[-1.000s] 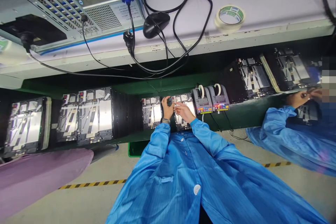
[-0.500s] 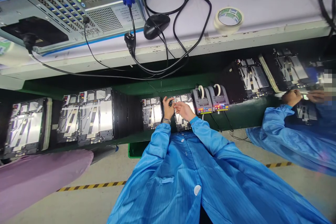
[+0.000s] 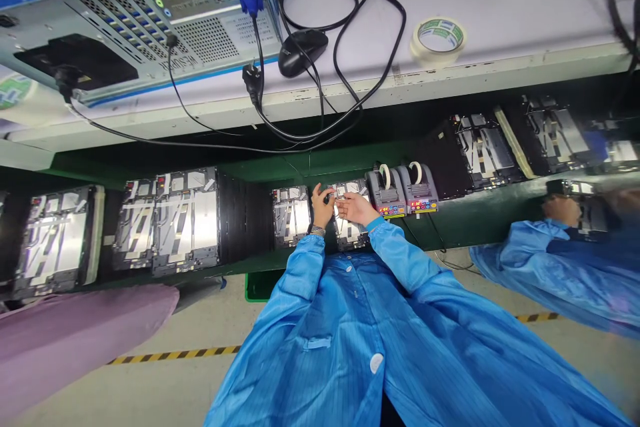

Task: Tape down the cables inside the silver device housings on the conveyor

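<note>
My left hand is curled around a small dark part above the gap between two metal-backed panels on the green belt. Just to its right, my right hand pinches something small and thin; I cannot make out what it is. It hovers over the right-hand panel. The left-hand panel lies untouched beside my left wrist. Both arms wear blue sleeves.
Two tape dispensers stand right of my hands. More panels line the belt to the left and right. A co-worker's blue sleeve works at the right, a purple sleeve at the left. Overhead shelf holds a computer case, mouse and tape roll.
My hands stayed close together over the same panel; the right hand shifted slightly toward the dispensers. The co-worker's hands at the right moved down and closer to their body.
</note>
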### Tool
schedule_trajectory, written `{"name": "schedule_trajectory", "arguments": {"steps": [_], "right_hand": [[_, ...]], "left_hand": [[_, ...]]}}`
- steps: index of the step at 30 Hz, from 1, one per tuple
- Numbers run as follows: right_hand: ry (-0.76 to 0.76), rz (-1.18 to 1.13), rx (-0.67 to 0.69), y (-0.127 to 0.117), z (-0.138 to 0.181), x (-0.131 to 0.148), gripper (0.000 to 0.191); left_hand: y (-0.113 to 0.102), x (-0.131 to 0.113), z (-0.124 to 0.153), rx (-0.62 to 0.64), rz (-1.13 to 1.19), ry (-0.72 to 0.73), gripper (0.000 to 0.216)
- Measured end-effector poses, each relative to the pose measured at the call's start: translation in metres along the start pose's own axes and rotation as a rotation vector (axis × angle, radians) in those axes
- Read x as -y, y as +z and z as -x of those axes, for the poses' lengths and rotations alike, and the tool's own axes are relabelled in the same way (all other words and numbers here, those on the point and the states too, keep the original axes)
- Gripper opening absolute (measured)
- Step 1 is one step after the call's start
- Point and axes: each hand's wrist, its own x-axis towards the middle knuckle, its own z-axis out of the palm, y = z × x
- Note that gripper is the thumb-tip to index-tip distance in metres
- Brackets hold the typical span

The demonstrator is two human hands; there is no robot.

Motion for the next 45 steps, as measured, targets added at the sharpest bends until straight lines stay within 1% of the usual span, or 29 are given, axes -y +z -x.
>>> {"name": "schedule_trajectory", "arguments": {"steps": [1, 2, 3, 5, 6, 7, 8, 9, 10, 12, 14, 18, 22, 25, 28, 30, 32, 33, 35, 38, 41, 43, 45], "right_hand": [[-0.011, 0.082, -0.019, -0.002, 0.002, -0.001, 0.021], [-0.063, 0.191, -0.064, -0.004, 0.004, -0.003, 0.019], [-0.162, 0.328, -0.133, -0.006, 0.007, -0.005, 0.018], [-0.447, 0.670, -0.291, -0.007, 0.011, -0.008, 0.019], [-0.592, 0.852, -0.349, -0.007, 0.013, -0.009, 0.023], [-0.709, 1.030, -0.380, -0.006, 0.015, -0.009, 0.029], [-0.787, 1.195, -0.384, -0.005, 0.016, -0.009, 0.035], [-0.825, 1.341, -0.373, -0.003, 0.016, -0.008, 0.040], [-0.832, 1.462, -0.360, -0.002, 0.015, -0.007, 0.045], [-0.801, 1.640, -0.333, 0.000, 0.014, -0.004, 0.052], [-0.778, 1.760, -0.321, 0.000, 0.012, -0.004, 0.057], [-0.800, 1.922, -0.304, -0.006, 0.012, -0.004, 0.061], [-0.775, 1.990, -0.280, -0.006, 0.017, -0.002, 0.059], [-0.691, 2.035, -0.276, -0.001, 0.020, 0.001, 0.058], [-0.630, 2.094, -0.288, 0.006, 0.026, 0.004, 0.059], [-0.627, 2.122, -0.273, 0.009, 0.031, 0.004, 0.057], [-0.646, 2.096, -0.273, 0.009, 0.037, 0.005, 0.049], [-0.666, 2.053, -0.299, 0.007, 0.040, 0.004, 0.046], [-0.731, 1.916, -0.412, -0.001, 0.048, 0.001, 0.044], [-0.820, 1.684, -0.626, -0.018, 0.064, -0.015, 0.044], [-0.819, 1.545, -0.745, -0.040, 0.082, -0.048, 0.040], [-0.815, 1.478, -0.800, -0.055, 0.091, -0.076, 0.038], [-0.804, 1.399, -0.840, -0.070, 0.096, -0.099, 0.041]], "left_hand": [[-0.001, -0.001, 0.000, 0.003, 0.001, -0.007, 0.017], [-0.002, -0.001, 0.000, 0.008, 0.003, -0.013, 0.017], [-0.002, -0.001, 0.000, 0.015, 0.005, -0.016, 0.018], [-0.003, 0.000, -0.001, 0.032, 0.007, -0.016, 0.018], [-0.003, 0.001, -0.002, 0.038, 0.007, -0.016, 0.018], [-0.003, 0.003, -0.002, 0.042, 0.006, -0.017, 0.018], [-0.004, 0.004, -0.003, 0.043, 0.006, -0.020, 0.019], [-0.003, 0.005, -0.003, 0.043, 0.006, -0.023, 0.019], [-0.003, 0.006, -0.003, 0.042, 0.008, -0.025, 0.020], [-0.003, 0.006, -0.003, 0.041, 0.015, -0.032, 0.020], [-0.003, 0.006, -0.003, 0.036, 0.029, -0.037, 0.019], [-0.002, 0.008, -0.004, 0.021, 0.049, -0.038, 0.017], [-0.002, 0.012, -0.006, 0.040, 0.028, -0.036, 0.017], [-0.004, 0.012, -0.008, 0.073, -0.014, -0.042, 0.019], [-0.007, 0.007, -0.008, 0.080, -0.080, -0.035, 0.020], [-0.008, 0.005, -0.008, 0.079, -0.119, -0.017, 0.020], [-0.009, 0.003, -0.008, 0.076, -0.144, 0.011, 0.020], [-0.009, 0.002, -0.008, 0.072, -0.155, 0.026, 0.020], [-0.010, 0.001, -0.011, 0.060, -0.179, 0.051, 0.019], [-0.012, 0.000, -0.017, 0.053, -0.209, 0.085, 0.017], [-0.015, 0.000, -0.015, 0.053, -0.156, 0.121, 0.019], [-0.015, 0.004, -0.002, 0.004, -0.069, 0.111, 0.034], [-0.013, 0.010, 0.022, -0.054, 0.006, 0.026, 0.055]]}}
